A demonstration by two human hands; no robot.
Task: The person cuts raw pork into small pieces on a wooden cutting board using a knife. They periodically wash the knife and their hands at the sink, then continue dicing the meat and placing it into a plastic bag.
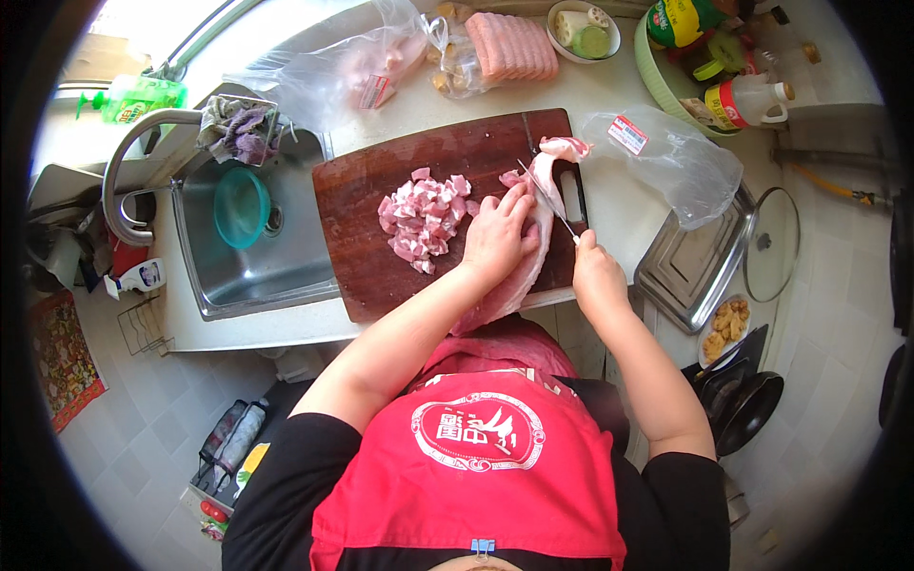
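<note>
A dark wooden cutting board [350, 214] lies across the counter before me. My left hand [500, 228] presses a long slab of raw meat [518, 289] against the board's right side, fingers close to the blade. In my right hand [600, 275] is the handle of a knife [548, 191], its blade angled up and left across the slab. Beyond the blade, a pale fatty end of the meat bends toward the right. A heap of diced raw meat [427, 218] sits left of my left hand. The slab's near end hangs past the board's front edge.
Left of the board is a steel sink [300, 257] holding a teal bowl [241, 207], with a curved faucet [118, 150] above. Plastic bags, one an opened clear bag [678, 168], lie behind and right. A metal tray [689, 268] and glass lid [771, 243] stand at the right.
</note>
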